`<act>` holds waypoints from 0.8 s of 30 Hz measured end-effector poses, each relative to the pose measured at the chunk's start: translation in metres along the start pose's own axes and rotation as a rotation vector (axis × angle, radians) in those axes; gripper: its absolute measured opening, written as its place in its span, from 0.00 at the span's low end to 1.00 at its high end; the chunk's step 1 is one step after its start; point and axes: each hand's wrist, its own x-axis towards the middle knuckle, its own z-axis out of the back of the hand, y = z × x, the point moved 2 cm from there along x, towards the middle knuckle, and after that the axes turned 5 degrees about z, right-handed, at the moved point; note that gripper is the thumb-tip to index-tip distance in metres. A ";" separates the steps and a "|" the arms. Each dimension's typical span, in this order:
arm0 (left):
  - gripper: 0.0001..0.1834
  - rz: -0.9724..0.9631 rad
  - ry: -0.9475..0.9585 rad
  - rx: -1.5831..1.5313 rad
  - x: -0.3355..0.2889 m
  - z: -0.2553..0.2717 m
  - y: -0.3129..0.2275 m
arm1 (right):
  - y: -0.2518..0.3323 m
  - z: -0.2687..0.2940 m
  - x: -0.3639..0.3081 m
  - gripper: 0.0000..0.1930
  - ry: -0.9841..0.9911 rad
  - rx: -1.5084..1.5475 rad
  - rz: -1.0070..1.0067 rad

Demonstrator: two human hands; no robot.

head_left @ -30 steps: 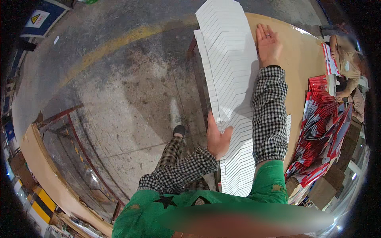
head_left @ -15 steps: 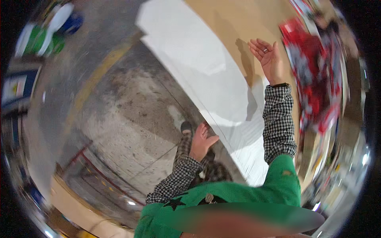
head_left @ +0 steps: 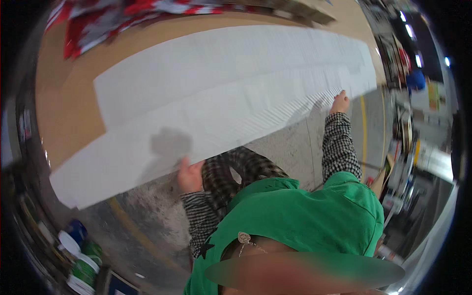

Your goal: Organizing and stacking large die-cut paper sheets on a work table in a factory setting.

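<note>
A long stack of thin white sheets [head_left: 236, 93] runs across the table in front of me, its layers fanned into fine ridges along the near edge. My left hand [head_left: 190, 177] is at that near edge, left of my body, with a fingertip over the sheet and the other fingers partly hidden. Farther right, my right hand [head_left: 340, 103] reaches out and pinches the same edge. A shadow falls on the white surface just beyond my left hand.
The tan tabletop [head_left: 64, 118] shows around the sheets. Red and grey printed material [head_left: 98, 29] lies at the far left, with a cardboard piece [head_left: 305, 11] at the far side. Green and white containers [head_left: 84, 270] stand on the floor at lower left. Shelving and equipment line the right.
My view has swung round so the table now lies across in front of me. Both hands, open and apart from the sheets before, have come to the stack's near edge.
</note>
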 end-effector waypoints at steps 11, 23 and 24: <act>0.22 -0.307 -0.188 0.187 -0.004 0.062 -0.086 | -0.120 0.023 -0.018 0.41 0.289 0.785 -0.698; 0.22 -0.432 -0.212 0.135 0.007 0.075 -0.099 | -0.137 0.007 0.001 0.21 0.561 0.804 -0.699; 0.21 -0.421 -0.241 0.105 0.006 0.060 -0.090 | -0.142 0.011 0.006 0.22 0.576 0.800 -0.697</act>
